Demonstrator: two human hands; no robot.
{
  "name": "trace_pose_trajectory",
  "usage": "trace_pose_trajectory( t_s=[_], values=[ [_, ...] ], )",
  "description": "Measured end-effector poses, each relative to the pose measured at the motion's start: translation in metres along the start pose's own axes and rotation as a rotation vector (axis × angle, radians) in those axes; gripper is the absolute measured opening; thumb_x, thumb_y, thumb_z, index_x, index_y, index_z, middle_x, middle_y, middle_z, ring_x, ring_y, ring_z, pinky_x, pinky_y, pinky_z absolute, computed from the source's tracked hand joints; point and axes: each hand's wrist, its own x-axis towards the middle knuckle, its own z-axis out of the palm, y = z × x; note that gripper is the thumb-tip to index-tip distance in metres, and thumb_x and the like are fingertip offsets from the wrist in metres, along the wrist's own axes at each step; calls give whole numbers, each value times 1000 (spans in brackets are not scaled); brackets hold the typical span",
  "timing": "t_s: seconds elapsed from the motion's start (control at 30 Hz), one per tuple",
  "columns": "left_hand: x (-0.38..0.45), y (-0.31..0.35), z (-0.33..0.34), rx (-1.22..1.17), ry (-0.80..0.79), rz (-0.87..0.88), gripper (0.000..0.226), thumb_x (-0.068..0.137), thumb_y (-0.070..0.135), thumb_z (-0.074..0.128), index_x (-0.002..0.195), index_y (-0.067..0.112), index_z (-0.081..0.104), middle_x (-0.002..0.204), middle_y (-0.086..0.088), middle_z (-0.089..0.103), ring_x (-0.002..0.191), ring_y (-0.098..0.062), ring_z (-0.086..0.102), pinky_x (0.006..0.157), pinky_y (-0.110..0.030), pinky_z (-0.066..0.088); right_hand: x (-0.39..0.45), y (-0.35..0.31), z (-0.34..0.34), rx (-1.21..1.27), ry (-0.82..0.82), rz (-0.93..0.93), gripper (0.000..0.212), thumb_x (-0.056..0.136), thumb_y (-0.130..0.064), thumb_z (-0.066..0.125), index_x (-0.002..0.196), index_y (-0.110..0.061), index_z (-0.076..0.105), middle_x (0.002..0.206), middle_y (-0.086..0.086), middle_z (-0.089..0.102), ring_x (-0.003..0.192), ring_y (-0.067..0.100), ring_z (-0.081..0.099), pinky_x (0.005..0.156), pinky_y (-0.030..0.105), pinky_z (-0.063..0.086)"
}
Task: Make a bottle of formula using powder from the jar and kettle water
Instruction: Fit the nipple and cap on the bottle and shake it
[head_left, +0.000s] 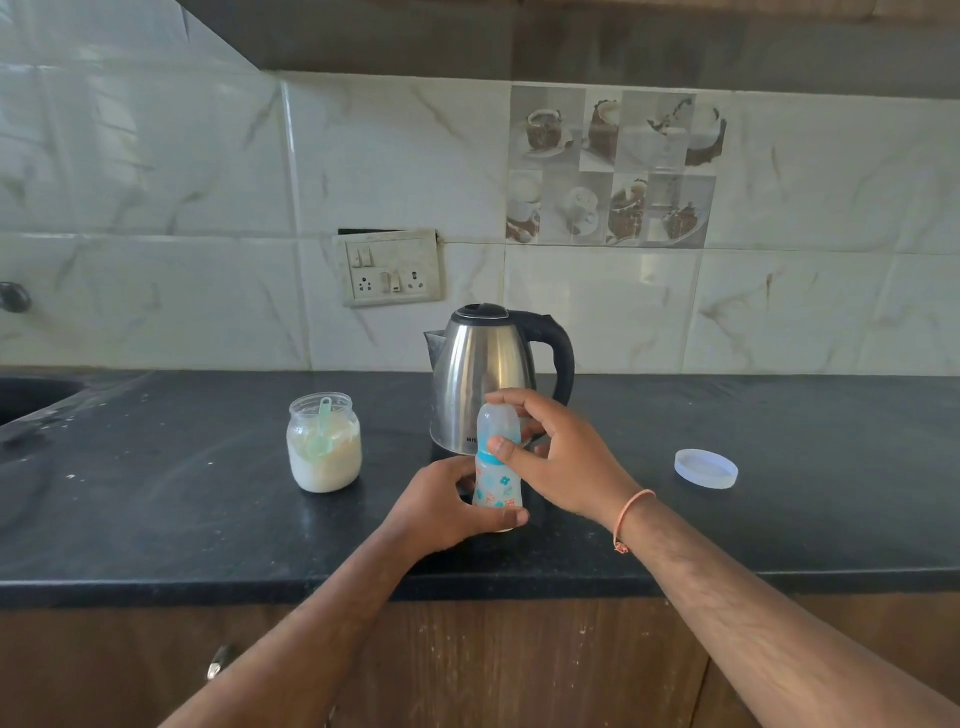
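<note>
A small baby bottle with a blue collar and a clear cap stands upright on the black counter, in front of the steel kettle. My left hand wraps its lower body. My right hand pinches the cap and blue collar at the top. To the left stands an open glass jar of white powder with a green scoop inside. The jar's lid lies flat on the counter to the right.
A sink is set into the counter at the far left. A switch and socket plate sits on the tiled wall behind the kettle. Wooden cabinet doors run below the counter edge.
</note>
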Motion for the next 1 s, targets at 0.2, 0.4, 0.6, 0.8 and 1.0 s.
trace_pose_trajectory(
  t_s=[0.2,0.4,0.6,0.8,1.0],
  values=[
    [-3,1,0,6,4,46,60,73,62,89,124,36,69,112,19,75,104,-3,70,93,-27,60,-12,8,17,46,60,-11,51,101,-43,70,145,-54,45,142,-28,52,122,9,62,91,24,63],
    [-2,1,0,4,5,75,48,82,43,90,125,37,69,114,19,76,108,-3,71,101,-32,59,-23,6,33,12,51,-29,80,94,-51,75,152,-62,20,135,-24,53,115,5,64,94,22,59],
    [5,2,-1,9,-51,94,40,85,41,89,119,38,70,109,20,77,103,1,72,100,-32,61,-21,13,46,5,113,-29,82,93,-57,75,152,-61,19,131,-16,56,110,13,68,93,35,64],
    [8,14,-24,-61,-388,42,51,89,32,87,133,40,62,124,19,73,120,-1,67,112,-31,52,-26,18,43,36,89,-37,87,93,-54,75,156,-62,16,132,-21,57,103,10,71,90,33,65],
    [-8,-7,-28,-246,-169,110,95,77,38,93,157,38,41,136,23,67,129,-2,61,118,-44,47,-30,17,41,48,91,-23,90,94,-51,76,159,-59,15,124,-39,54,109,4,69,90,28,64]
  ],
)
